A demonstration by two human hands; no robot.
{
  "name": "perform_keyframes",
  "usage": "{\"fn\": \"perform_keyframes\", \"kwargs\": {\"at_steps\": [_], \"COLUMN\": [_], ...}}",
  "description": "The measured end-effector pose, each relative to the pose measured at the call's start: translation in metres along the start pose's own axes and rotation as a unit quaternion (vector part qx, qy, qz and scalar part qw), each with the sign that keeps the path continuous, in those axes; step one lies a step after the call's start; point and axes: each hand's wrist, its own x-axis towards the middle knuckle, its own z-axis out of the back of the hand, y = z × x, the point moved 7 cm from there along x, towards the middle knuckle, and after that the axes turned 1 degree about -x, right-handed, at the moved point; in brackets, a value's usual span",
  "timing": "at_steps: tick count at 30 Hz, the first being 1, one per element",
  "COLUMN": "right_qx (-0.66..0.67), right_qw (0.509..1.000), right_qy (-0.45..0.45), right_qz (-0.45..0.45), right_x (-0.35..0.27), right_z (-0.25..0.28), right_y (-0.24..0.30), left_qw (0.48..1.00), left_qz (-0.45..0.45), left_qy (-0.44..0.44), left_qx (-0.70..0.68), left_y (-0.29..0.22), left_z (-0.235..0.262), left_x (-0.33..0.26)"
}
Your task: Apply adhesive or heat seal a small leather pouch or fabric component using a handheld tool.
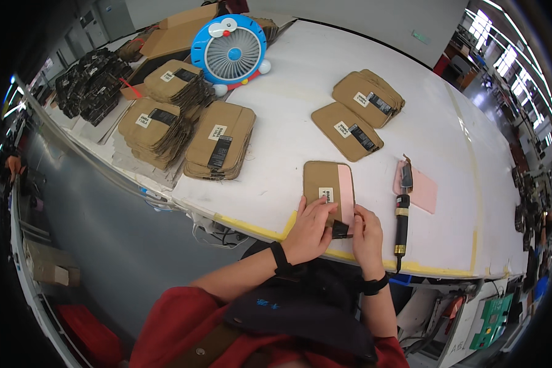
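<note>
Both hands, left hand (310,230) and right hand (367,236), seemingly pinch a tan-and-pink flat sleeve (329,190) with black tab.

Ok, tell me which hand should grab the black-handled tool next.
Right, probably. The right hand lies just beside the black-handled tool; the left hand presses on the brown cardboard sleeve, farther away.

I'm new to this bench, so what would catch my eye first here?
The round blue cartoon fan at the table's far edge stands out. Nearer, both hands, left hand and right hand, press on a flat brown cardboard sleeve with a pink sheet inside, stacks of cardboard sleeves lying left.
</note>
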Motion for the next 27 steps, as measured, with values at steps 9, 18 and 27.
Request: {"fn": "perform_keyframes", "kwargs": {"at_steps": [9, 18, 27], "right_qx": [0.376, 0.471, 0.434], "right_qw": [0.907, 0.869, 0.88], "right_qy": [0.064, 0.039, -0.109], "right_qz": [-0.176, -0.149, -0.16], "right_x": [0.016, 0.003, -0.013], "right_z": [-0.026, -0.015, 0.001], "right_y": [-0.023, -0.023, -0.07], "left_qw": [0.989, 0.919, 0.959], "left_qz": [0.017, 0.178, 0.152], "left_qy": [-0.105, -0.093, -0.207], "left_qx": [-0.106, -0.34, 0.12], "left_y": [0.014, 0.055, 0.146], "left_z": [0.016, 0.053, 0.278], "left_x": [0.003, 0.009, 0.026]}}
